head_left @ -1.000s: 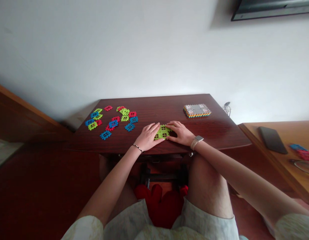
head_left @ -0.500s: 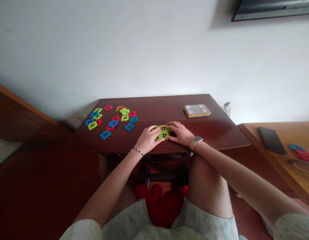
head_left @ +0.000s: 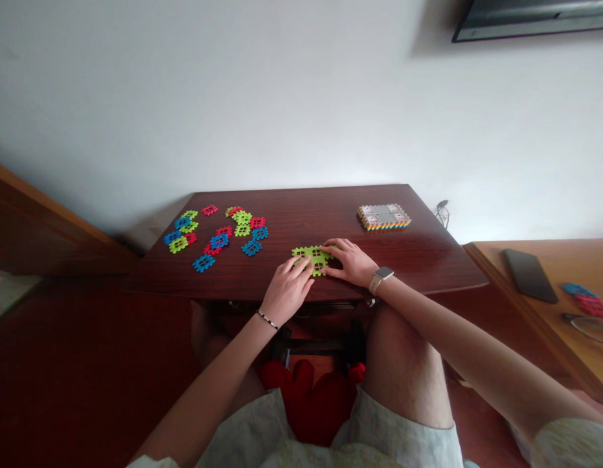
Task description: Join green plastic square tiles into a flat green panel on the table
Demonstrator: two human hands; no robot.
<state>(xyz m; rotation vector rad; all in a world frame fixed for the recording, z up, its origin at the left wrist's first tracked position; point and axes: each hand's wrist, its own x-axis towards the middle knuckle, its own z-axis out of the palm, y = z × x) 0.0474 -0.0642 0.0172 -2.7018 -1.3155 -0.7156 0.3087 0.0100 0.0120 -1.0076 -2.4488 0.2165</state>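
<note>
A flat lime-green panel of interlocking window-shaped building tiles lies on the dark wooden table near its front edge. My right hand grips the panel's right side, with the fingers at the far corner and the thumb at the near one. The fingers of my left hand are stretched out and rest on the panel's near left part, covering some of its openings. The notched edges of the panel show at its left and along the far side.
Loose red, blue and green tiles are scattered over the table's left half. A stacked grey-topped block of tiles stands at the back right. On the side desk to the right lie a dark phone-like slab and glasses.
My left hand has drawn back toward me and lower left, uncovering the panel's left side. My right hand has stayed almost where it was.
</note>
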